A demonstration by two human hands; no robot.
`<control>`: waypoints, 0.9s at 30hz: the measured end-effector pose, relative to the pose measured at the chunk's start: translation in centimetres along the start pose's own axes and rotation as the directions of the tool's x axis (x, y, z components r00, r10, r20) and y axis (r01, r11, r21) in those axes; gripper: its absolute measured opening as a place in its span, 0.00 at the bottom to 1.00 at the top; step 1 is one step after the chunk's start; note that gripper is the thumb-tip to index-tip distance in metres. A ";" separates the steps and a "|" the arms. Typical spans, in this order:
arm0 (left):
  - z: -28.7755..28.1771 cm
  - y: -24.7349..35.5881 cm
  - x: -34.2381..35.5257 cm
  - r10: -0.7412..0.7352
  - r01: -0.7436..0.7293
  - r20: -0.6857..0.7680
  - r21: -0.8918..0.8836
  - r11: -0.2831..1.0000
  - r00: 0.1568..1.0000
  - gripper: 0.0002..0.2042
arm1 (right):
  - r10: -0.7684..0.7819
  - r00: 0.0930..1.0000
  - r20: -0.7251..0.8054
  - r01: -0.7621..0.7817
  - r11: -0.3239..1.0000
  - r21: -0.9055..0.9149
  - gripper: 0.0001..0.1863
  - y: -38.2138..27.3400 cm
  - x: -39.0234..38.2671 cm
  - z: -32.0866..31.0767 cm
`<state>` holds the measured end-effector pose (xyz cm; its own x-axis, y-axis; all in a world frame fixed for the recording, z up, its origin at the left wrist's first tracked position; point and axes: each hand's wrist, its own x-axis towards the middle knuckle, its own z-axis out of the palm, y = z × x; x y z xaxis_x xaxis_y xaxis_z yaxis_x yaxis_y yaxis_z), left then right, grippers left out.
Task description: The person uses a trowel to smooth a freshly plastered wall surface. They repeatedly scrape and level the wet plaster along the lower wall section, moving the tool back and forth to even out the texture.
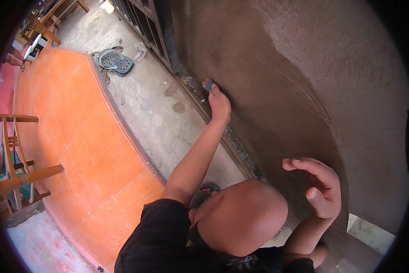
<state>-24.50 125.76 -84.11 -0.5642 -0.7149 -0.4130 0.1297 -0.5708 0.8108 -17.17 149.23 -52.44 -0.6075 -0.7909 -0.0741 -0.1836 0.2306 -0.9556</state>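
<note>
My left hand (220,105) reaches out to the foot of the wall, its fingers closed round a small blue-grey piece (208,84). What kind of thing this piece is I cannot make out. Beside it rises the wall (263,109), its surface dark brown and damp-looking here, with curved scratch lines further up. A rough strip of grit (235,142) runs along the wall's base under my left arm. My right hand (321,185) is lifted near the wall on the right, fingers bent and thumb apart, nothing in it.
My bent knee (243,218) stands between my arms. Grey patterned slippers (117,62) lie on the concrete floor (145,98), near a dark metal grille (145,22). Left of these spreads an orange tiled floor (86,136), with a wooden chair (18,159) at its edge.
</note>
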 end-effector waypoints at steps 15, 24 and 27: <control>-7.3 21.4 -14.7 0.087 -0.115 0.078 0.496 0.861 0.993 0.19 | -0.170 0.983 0.075 0.133 0.923 0.360 0.23 0.2 -3.0 -1.6; 2.5 22.7 -15.8 -0.066 -0.387 0.395 0.915 0.116 0.916 0.21 | -0.598 0.757 0.263 0.076 0.481 0.873 0.26 -1.4 -0.7 -2.6; 3.7 13.9 -15.6 0.232 -0.387 0.311 0.717 0.579 0.922 0.23 | -0.449 0.871 0.196 0.201 0.692 0.693 0.24 -1.2 -1.6 -2.6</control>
<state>-16.92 130.47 -64.91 -0.7435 -0.6656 -0.0639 -0.2911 0.2361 0.9271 -17.97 151.68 -50.46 -0.2950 -0.9042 0.3089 0.2870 -0.3922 -0.8740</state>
